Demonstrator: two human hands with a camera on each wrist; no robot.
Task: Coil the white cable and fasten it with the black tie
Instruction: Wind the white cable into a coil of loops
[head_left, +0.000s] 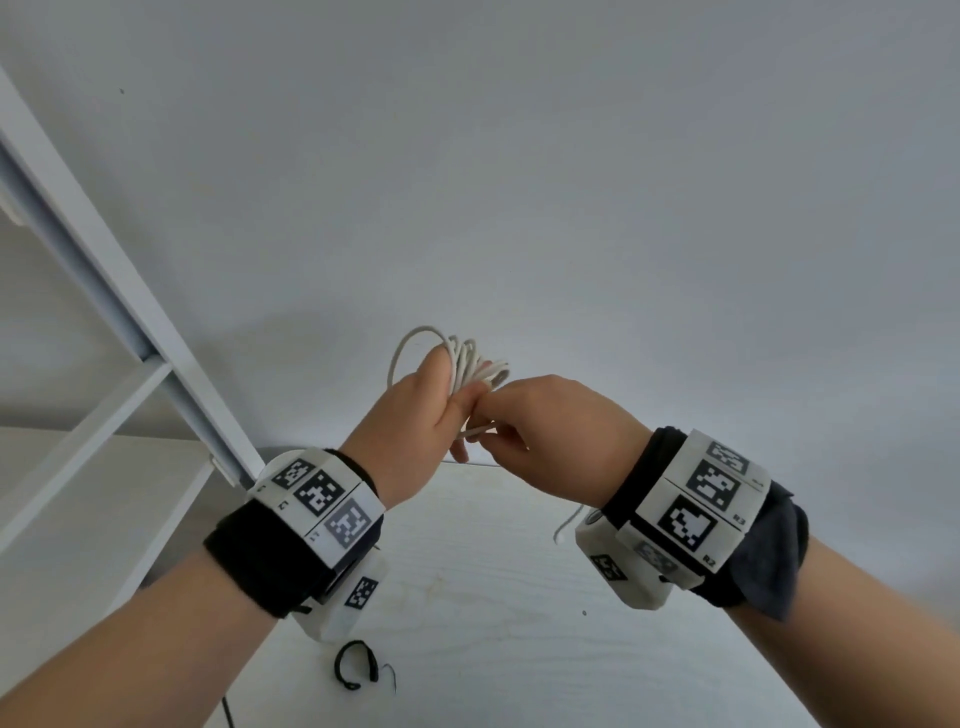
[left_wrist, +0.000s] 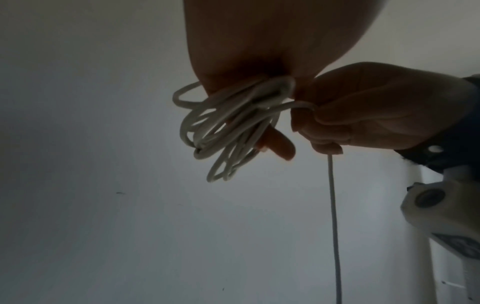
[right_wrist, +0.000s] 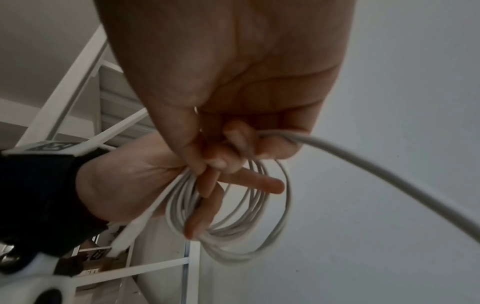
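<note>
Holding the coil (head_left: 462, 364) pinched in the left hand (head_left: 410, 426) keeps the loops together above the table (head_left: 519, 597), while the right hand (head_left: 550, 431) grips the loose cable tail to feed another loop; the tie (head_left: 356, 667) waits on the table below

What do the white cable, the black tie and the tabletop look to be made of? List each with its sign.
White cable: likely matte plastic or rubber sheath; smooth and bending into soft loops.
Black tie: thin and dark, keeping a curl, perhaps coated wire or a fabric strap; too small to tell.
Tabletop: pale wood or wood-look laminate; faint grain lines, dull finish.
</note>
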